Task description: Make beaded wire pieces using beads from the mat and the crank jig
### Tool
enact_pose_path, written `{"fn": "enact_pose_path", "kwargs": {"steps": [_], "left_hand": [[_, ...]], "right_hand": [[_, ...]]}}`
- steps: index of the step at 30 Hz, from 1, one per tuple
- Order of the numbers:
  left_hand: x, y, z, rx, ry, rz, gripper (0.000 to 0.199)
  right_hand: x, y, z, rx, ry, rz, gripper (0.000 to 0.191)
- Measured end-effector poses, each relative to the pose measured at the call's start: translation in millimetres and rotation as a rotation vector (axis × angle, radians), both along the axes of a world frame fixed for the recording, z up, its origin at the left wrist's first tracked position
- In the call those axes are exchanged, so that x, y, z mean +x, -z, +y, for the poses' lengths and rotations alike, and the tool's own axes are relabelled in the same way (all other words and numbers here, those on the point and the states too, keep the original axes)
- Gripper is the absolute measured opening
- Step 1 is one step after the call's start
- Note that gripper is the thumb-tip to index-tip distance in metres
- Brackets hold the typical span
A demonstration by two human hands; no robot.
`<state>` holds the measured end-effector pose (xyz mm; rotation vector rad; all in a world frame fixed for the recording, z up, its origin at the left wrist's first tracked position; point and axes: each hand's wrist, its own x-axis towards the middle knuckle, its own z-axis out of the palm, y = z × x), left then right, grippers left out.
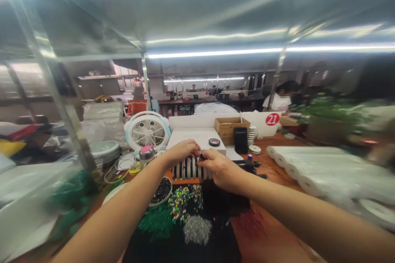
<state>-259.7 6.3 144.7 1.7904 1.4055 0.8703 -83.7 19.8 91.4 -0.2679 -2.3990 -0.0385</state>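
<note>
My left hand [185, 150] reaches over a row of white-rimmed spools [185, 169], its fingers bent and pressed together; what they grip is hidden. Just beside it, my right hand [220, 169] pinches a small black piece [203, 156], too small to name. The fingertips of both hands nearly meet above the spools. Behind them a roll of black tape [214, 142] lies on a white box [182, 136]. Closer to me, multicoloured beads [179, 202], clear small pieces [197, 230] and green feather-like pieces [157, 222] lie in heaps on a black mat [182, 250].
A white fan [147, 131] stands at the back left, near a dish of dark pieces [162, 193]. Behind the hands are a cardboard box [232, 130] and a black upright object [241, 140]. White rolls [311, 168] lie right. A person [282, 96] sits beyond.
</note>
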Motion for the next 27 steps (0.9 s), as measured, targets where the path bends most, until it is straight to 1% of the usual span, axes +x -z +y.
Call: {"fn": "enact_pose_path", "kwargs": {"steps": [3, 5, 6, 8, 10, 11, 13, 16, 17, 19, 22, 24, 25, 27], "left_hand": [[7, -0.2, -17, 0.095, -0.044, 0.040, 0.016], [10, 5.1, -31, 0.198, -0.066, 0.099, 0.019], [12, 9.4, -37, 0.272, -0.067, 0.148, 0.023], [13, 20.0, -48, 0.391, -0.045, 0.225, 0.030], [13, 30.9, -57, 0.474, 0.007, 0.275, 0.036], [12, 35.8, -61, 0.523, 0.021, 0.296, 0.040], [7, 44.1, -67, 0.679, -0.016, 0.353, 0.043], [-6, 53.8, -73, 0.979, -0.150, 0.473, 0.038], [-11, 56.9, -74, 1.054, -0.168, 0.529, 0.035], [-20, 64.0, -75, 1.167, -0.154, 0.649, 0.031], [-28, 75.3, -75, 1.275, -0.110, 0.780, 0.034], [-30, 79.1, -74, 1.303, -0.077, 0.828, 0.036], [-29, 78.6, -73, 1.306, -0.062, 0.840, 0.036], [-25, 71.5, -71, 1.324, -0.077, 0.826, 0.033]], "right_hand": [[5, 5.0, -10, 0.056, -0.010, -0.033, 0.040], [7, 8.0, -15, 0.032, 0.016, 0.027, 0.043], [8, 8.6, -16, -0.010, 0.062, 0.085, 0.043], [8, 8.0, -14, -0.106, 0.201, 0.172, 0.041], [7, 6.8, -10, -0.163, 0.305, 0.125, 0.034], [6, 6.8, -8, -0.167, 0.317, 0.064, 0.032], [5, 8.9, -4, -0.163, 0.305, -0.021, 0.031], [4, 15.1, -2, -0.142, 0.303, -0.019, 0.034], [4, 17.2, -1, -0.134, 0.308, -0.013, 0.034], [3, 20.2, -2, -0.114, 0.314, -0.002, 0.034], [3, 22.4, -3, -0.095, 0.323, 0.026, 0.034], [3, 23.2, -2, -0.082, 0.324, 0.039, 0.034], [4, 23.6, -2, -0.074, 0.321, 0.043, 0.034], [4, 24.2, -1, -0.060, 0.309, 0.046, 0.034]]}}
